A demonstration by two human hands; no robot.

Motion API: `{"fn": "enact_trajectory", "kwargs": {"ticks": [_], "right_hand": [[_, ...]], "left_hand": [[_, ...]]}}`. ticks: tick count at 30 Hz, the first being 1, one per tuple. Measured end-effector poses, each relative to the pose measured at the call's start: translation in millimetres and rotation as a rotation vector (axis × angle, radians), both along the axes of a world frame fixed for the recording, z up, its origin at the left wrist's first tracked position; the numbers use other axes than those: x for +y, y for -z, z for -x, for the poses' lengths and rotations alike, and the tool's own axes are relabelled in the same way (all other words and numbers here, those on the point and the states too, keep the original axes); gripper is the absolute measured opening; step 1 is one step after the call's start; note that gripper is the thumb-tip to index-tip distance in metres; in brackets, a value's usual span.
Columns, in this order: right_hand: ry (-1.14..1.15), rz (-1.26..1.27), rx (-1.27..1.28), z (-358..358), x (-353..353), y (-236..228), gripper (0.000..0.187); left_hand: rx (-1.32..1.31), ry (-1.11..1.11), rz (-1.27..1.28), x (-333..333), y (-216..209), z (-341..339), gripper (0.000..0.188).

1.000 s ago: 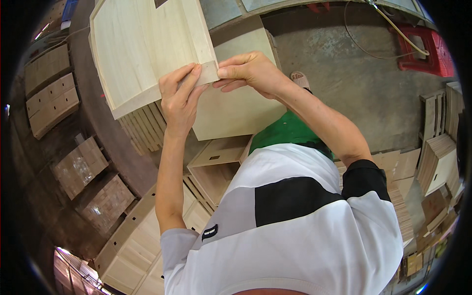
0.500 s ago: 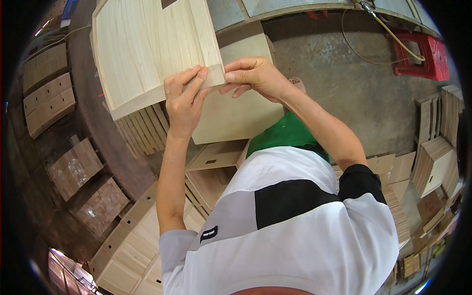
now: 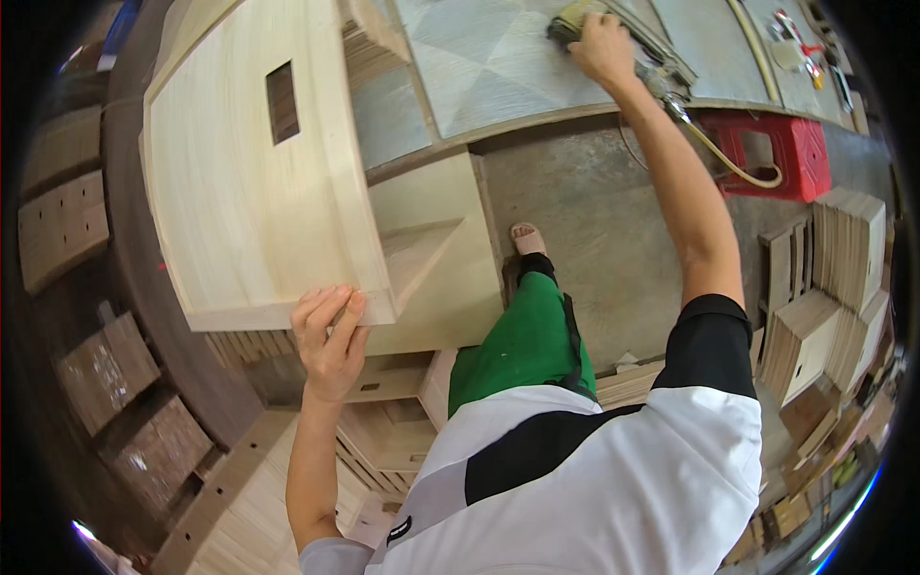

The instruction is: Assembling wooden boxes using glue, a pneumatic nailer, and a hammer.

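My left hand (image 3: 331,337) is closed over the near right corner of a pale wooden box (image 3: 240,211), fingertips on its edge and thumb partly hidden. The box has a raised rim and a rectangular slot (image 3: 282,103) in its panel. My right arm is stretched far forward over the workbench. There my right hand (image 3: 606,50) has its fingers curled round the head of an air nail gun (image 3: 661,48) lying on the bench top, with a pale hose (image 3: 724,163) attached.
A red plastic stool (image 3: 800,158) stands under the bench's right part. Stacks of wooden panels (image 3: 805,345) rise on the right, and drawer-like wooden pieces (image 3: 230,498) lie at lower left. Small tools lie at the bench's far right. My foot (image 3: 526,238) shows on the concrete floor.
My right hand has left the box corner and reached forward to the nail gun. My left hand has stayed on the corner, which now appears lower in view.
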State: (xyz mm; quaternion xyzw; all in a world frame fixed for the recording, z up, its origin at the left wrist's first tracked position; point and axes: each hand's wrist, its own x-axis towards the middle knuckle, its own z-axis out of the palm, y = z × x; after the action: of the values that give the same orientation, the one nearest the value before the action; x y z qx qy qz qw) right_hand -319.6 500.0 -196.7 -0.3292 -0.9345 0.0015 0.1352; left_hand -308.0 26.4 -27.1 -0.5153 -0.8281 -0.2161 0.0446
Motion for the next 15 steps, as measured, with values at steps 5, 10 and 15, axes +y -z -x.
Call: {"fn": "enact_trajectory", "kwargs": {"ticks": [5,10,15], "right_hand": [[-0.032,0.091,-0.139,-4,18,12,0.043],[-0.123,0.211,-0.135,-24,34,21,0.049],[-0.075,0.184,-0.164,-44,-23,-66,0.033]], "left_hand": [[-0.039,-0.040,0.037,-9,-5,1,0.045],[-0.024,0.010,-0.099,-10,-2,2,0.047],[0.042,0.039,-0.209,-19,3,0,0.044]]}}
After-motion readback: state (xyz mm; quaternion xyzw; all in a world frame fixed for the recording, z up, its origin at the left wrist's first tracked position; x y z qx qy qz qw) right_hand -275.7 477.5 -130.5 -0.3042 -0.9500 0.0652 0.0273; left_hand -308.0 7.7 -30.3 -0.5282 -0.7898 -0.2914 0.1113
